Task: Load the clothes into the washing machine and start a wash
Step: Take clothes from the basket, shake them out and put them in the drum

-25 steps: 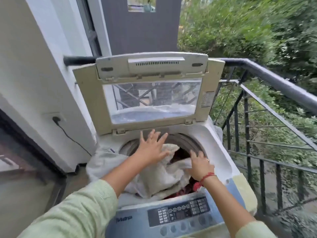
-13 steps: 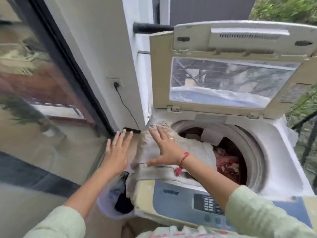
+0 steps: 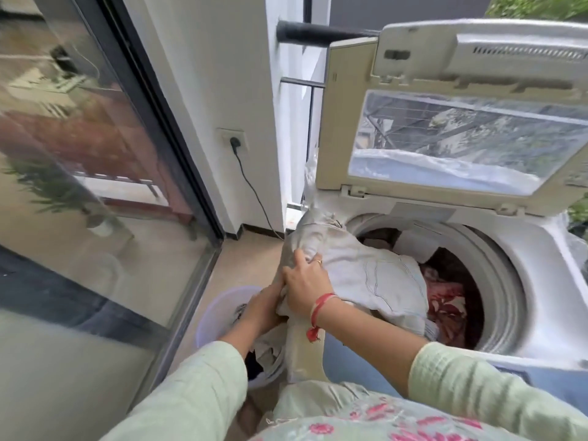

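Garment (image 3: 375,275) over washing machine (image 3: 541,313) rim, in grasp of right hand (image 3: 304,283); left hand (image 3: 265,308) beneath, grip hidden

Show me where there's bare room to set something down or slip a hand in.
Free: tan floor between glass door and tub; washer's white deck right of the drum. Crowded: drum's left rim, under the pale garment and right hand; tub holds clothes.

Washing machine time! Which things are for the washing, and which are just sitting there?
For the job: washing machine, its open lid, pale garment, red flowery clothes in the drum, purple basket.
Just there: glass door, black railing.
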Action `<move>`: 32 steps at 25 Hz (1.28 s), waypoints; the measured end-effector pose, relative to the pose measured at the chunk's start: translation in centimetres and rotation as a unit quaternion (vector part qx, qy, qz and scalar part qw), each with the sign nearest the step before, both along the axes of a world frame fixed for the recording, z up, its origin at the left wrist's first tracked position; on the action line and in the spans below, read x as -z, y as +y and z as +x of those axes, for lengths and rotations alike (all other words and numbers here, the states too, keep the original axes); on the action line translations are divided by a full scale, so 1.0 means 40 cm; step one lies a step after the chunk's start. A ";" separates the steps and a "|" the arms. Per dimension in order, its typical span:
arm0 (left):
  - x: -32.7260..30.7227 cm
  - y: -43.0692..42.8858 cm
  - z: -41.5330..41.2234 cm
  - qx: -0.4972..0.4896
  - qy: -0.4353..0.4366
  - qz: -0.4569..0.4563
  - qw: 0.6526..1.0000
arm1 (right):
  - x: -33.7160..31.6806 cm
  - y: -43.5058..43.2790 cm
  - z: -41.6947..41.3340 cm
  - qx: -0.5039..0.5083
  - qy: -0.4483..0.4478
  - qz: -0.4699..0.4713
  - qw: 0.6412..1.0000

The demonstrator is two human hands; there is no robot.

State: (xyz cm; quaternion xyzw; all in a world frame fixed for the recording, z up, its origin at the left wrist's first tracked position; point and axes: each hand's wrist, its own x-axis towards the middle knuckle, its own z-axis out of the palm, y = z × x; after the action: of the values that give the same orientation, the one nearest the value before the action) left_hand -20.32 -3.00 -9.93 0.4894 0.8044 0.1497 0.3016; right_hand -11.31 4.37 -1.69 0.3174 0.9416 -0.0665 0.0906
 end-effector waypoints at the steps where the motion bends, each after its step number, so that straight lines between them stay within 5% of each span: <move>1: 0.002 -0.009 0.009 -0.044 -0.023 0.033 0.998 | 0.002 0.006 0.009 -0.024 0.003 0.012 1.000; 6: -0.070 0.020 -0.042 -0.190 0.059 0.284 0.938 | -0.037 0.049 0.139 -0.034 0.211 -0.074 0.974; 10: -0.278 0.103 0.031 -0.026 0.307 0.463 0.831 | -0.085 0.179 0.290 0.008 0.408 0.028 0.913; 13: -0.361 0.200 0.247 0.056 0.309 0.515 0.798 | -0.148 0.295 0.477 0.043 0.454 0.160 0.876; 15: -0.359 0.282 0.387 0.083 0.303 0.456 0.833 | -0.163 0.352 0.612 0.081 0.420 0.239 0.872; 18: -0.328 0.359 0.468 0.163 0.289 0.135 0.934 | -0.080 0.424 0.730 0.132 0.247 0.255 0.925; 20: -0.300 0.353 0.436 0.208 0.236 -0.010 0.949 | -0.028 0.464 0.750 0.108 -0.041 0.105 0.988; 22: -0.290 0.312 0.361 0.214 0.211 -0.007 0.954 | 0.014 0.460 0.716 0.022 -0.296 -0.080 0.952; 23: -0.288 0.290 0.317 0.197 0.203 0.008 0.959 | 0.022 0.448 0.685 -0.012 -0.347 -0.115 0.931; 27: -0.264 0.226 0.186 0.143 0.213 0.016 0.966 | 0.004 0.443 0.522 0.112 -0.117 -0.002 0.987; 32: -0.220 0.265 0.238 0.201 0.233 0.013 0.952 | 0.073 0.473 0.590 0.247 -0.276 -0.052 0.927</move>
State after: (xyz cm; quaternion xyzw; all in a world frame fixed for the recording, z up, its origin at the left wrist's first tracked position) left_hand -10.82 7.59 -1.12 0.6659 0.7354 -0.0212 0.1234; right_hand 12.31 23.28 -4.60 0.5408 0.7660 -0.0457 0.3445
